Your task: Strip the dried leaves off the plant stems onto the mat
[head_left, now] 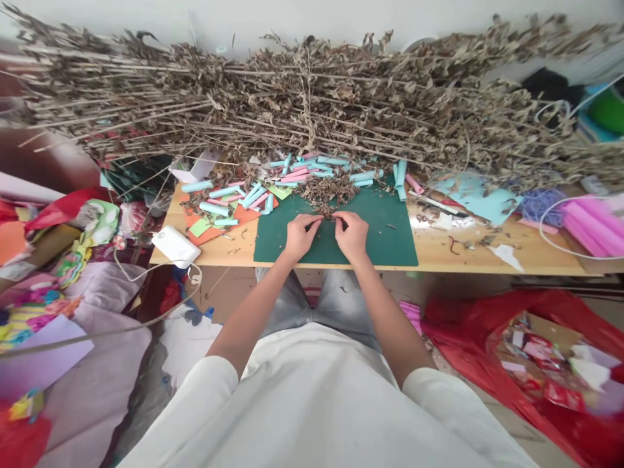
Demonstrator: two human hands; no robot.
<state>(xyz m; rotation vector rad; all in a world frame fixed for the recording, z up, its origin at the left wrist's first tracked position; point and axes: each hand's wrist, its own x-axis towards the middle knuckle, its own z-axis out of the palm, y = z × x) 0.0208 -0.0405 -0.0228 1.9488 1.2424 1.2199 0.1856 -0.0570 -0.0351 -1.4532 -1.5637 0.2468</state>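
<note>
My left hand (302, 235) and my right hand (351, 234) face each other over a green cutting mat (390, 227). Thumb and fingers of each are pinched together at the near edge of a pile of crumbled dried leaves (329, 194). A bit of dried leaf appears to be between the fingertips, though it is too small to make out fully. Behind the pile lie several rolled paper tubes in blue (253, 194) and pink (296, 175). A large bundle of dried leafy stalks (312, 97) spans the back of the wooden table (234, 250).
A white power bank (175, 246) with a cable sits at the table's left edge. To the right are blue paper (480, 195), purple yarn (541, 207) and a pink bundle (592, 224). A red bag (468, 338) of scraps stands on the floor at right.
</note>
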